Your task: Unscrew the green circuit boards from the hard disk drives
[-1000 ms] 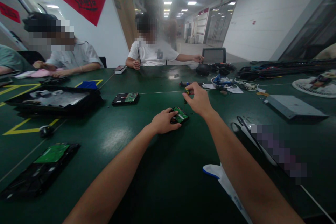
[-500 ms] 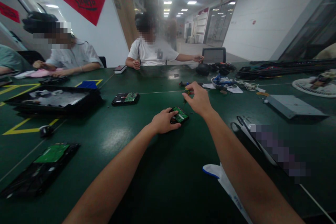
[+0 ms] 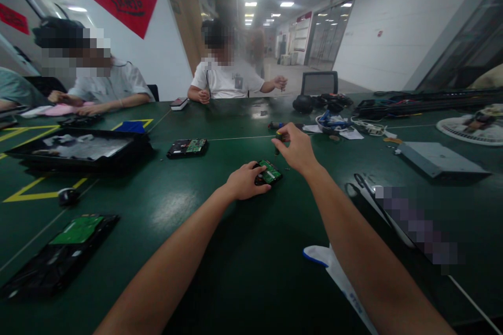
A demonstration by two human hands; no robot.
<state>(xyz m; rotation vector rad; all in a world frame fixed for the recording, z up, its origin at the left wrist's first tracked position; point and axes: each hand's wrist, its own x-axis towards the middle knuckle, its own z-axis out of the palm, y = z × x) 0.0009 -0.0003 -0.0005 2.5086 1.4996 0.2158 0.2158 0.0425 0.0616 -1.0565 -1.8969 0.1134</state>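
Observation:
On the green table lies a small hard drive (image 3: 271, 171) with its green circuit board facing up. My left hand (image 3: 248, 180) grips it from the left, thumb along the near edge and fingers over the far side. A screwdriver (image 3: 279, 145) with a green and yellow handle stands upright in my right hand (image 3: 297, 147), pinched between thumb and fingers. Its tip is over the drive's far right edge; whether it touches cannot be made out. A few tiny screws (image 3: 287, 169) lie just right of the drive.
Another hard drive (image 3: 187, 147) lies farther left, and a larger black unit with a green board (image 3: 78, 229) is at near left. A black tray (image 3: 135, 141) stands behind it. At right are a grey metal box (image 3: 442, 159) and a white glove (image 3: 346, 282). Two people sit opposite.
My hands, the drive and the screwdriver have hardly moved. Across the table, one person's outstretched hand has drawn back to the left, away from the dark items.

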